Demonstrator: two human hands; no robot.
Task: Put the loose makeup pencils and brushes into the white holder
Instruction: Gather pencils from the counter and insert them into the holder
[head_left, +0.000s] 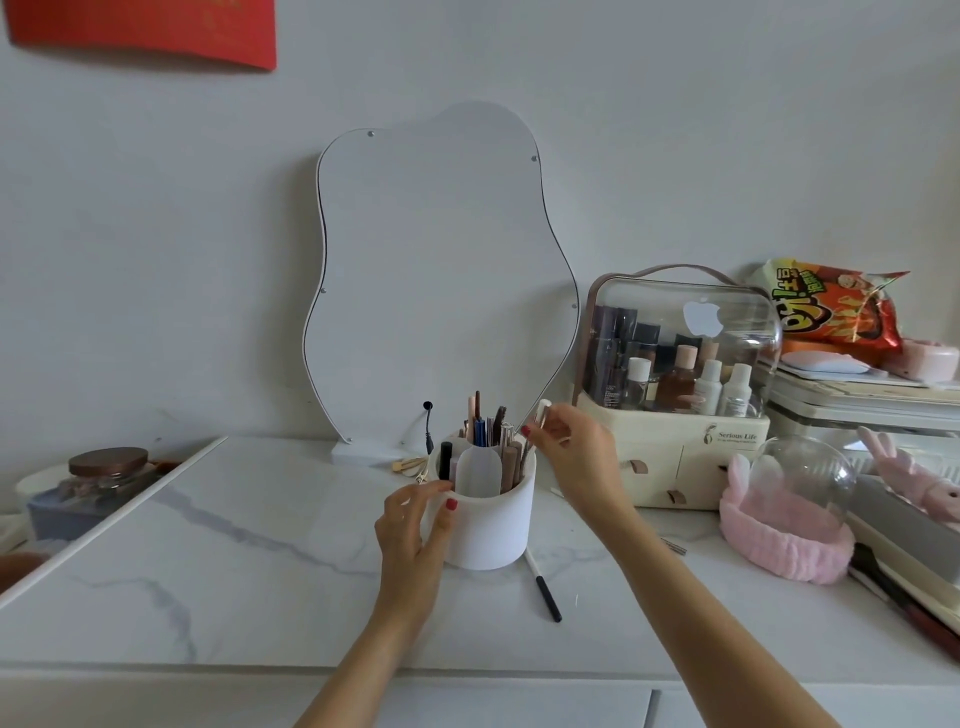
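- Fingers (540, 427) of the right hand (571, 457) pinch a thin brush (539, 418) over the holder's right rim.
- Left hand (415, 525) wraps the white holder (493, 530) at frame centre.
- A black-tipped pencil (543, 587) lies on the marble counter (234, 545), lower right of the holder.

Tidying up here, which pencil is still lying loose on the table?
The black-and-white pencil lying flat beside the white holder; the others stand upright inside.
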